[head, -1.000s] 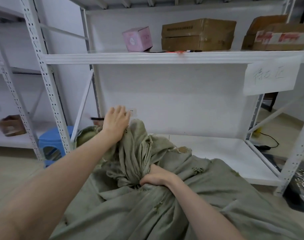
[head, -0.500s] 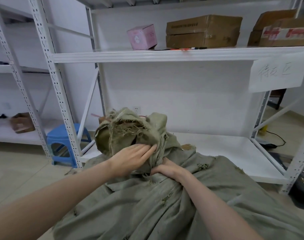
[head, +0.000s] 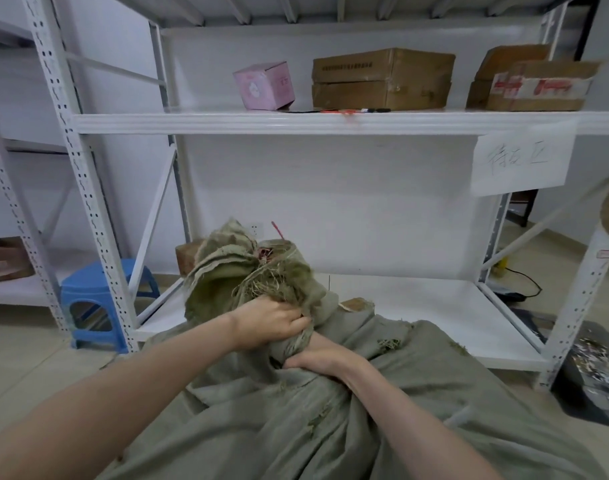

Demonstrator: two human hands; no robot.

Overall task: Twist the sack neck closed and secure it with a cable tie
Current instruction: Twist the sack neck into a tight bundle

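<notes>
A large grey-green woven sack (head: pixel 330 427) lies in front of me and fills the lower part of the view. Its frayed mouth (head: pixel 240 271) bunches upward above a gathered neck (head: pixel 296 336). My left hand (head: pixel 268 325) grips the neck from the left, just under the frayed mouth. My right hand (head: pixel 322 356) clamps the neck lower down, right below the left hand. A thin red strip (head: pixel 278 230) pokes up behind the sack's mouth; whether it is a cable tie I cannot tell. Red and black ties (head: pixel 348 111) lie on the shelf above.
White metal shelving (head: pixel 296 123) stands directly behind the sack, its low shelf (head: pixel 434 306) just beyond my hands. On the upper shelf sit a pink box (head: pixel 265 85) and cardboard boxes (head: pixel 382 79). A blue stool (head: pixel 98 303) stands at left. A paper sign (head: pixel 523 162) hangs at right.
My left hand came down from the top of the sack's mouth and closed around the neck above my right hand. The mouth now stands bunched higher.
</notes>
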